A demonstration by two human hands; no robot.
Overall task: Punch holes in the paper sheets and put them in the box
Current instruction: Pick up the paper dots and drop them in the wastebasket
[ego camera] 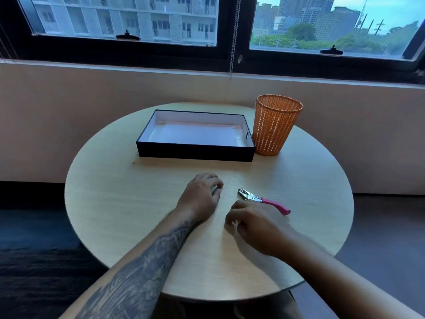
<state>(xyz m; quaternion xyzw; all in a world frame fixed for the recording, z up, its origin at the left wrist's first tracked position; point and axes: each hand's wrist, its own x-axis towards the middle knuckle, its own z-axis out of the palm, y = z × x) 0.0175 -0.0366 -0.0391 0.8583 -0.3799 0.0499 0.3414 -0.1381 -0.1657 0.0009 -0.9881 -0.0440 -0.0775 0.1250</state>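
Left hand [202, 194] lies knuckles-up on the round wooden table [110, 203], its fingers curled down onto the top. A grey patch shows under the fingertips, and I cannot tell whether it is a shadow or something held, so the grip is unclear. The tattooed forearm runs back from it toward the near edge.

Straight beyond that hand, well apart from it, sits the box [195, 153], black outside and white inside, open on top. The paper sheets [195, 134] lie flat on its floor, with small punched holes showing near their right edge.

Just to the right of the left hand, and nearer the person, the right hand [255, 226] rests on the table with its fingers curled in. A small white scrap [235, 223] is pinched at the fingertips.

Just past the right hand's knuckles lies the hole punch [253, 198], flat on the table and ungripped, metal head pointing left and pink handles trailing right.

Farther off beyond the right hand, an orange mesh basket [276, 127] stands upright against the box's right end.
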